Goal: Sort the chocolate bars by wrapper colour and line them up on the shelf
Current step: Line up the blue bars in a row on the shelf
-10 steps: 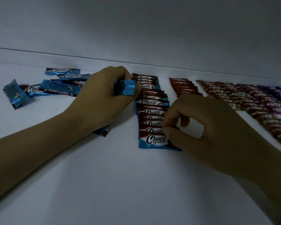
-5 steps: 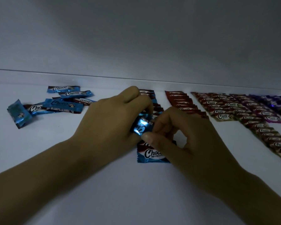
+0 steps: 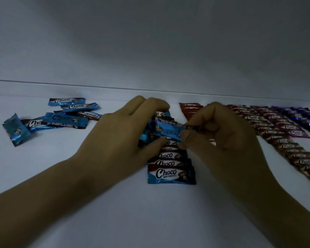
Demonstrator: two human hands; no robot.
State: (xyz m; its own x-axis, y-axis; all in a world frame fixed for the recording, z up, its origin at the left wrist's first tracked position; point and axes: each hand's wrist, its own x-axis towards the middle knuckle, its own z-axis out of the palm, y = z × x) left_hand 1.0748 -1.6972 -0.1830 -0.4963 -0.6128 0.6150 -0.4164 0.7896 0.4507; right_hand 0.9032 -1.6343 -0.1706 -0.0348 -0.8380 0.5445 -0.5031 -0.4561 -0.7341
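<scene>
My left hand [image 3: 122, 133] grips a small bunch of blue-wrapped chocolate bars [image 3: 148, 136] just above the blue row [image 3: 171, 173], a line of overlapping "Choco" bars running away from me at the centre of the white shelf [image 3: 97, 203]. My right hand [image 3: 220, 138] pinches the end of one blue bar [image 3: 170, 130] that sticks out of that bunch. Both hands hide the middle of the blue row.
Several loose blue bars [image 3: 66, 119] lie scattered at the back left. To the right run sorted rows: red [image 3: 188, 107], brown [image 3: 293, 154], magenta [image 3: 293, 129] and purple [image 3: 304, 117]. The white back wall [image 3: 150, 51] closes the shelf behind.
My left hand brought its blue bars from the left over to the blue row. My right hand rose from the row's front and took the end of one bar.
</scene>
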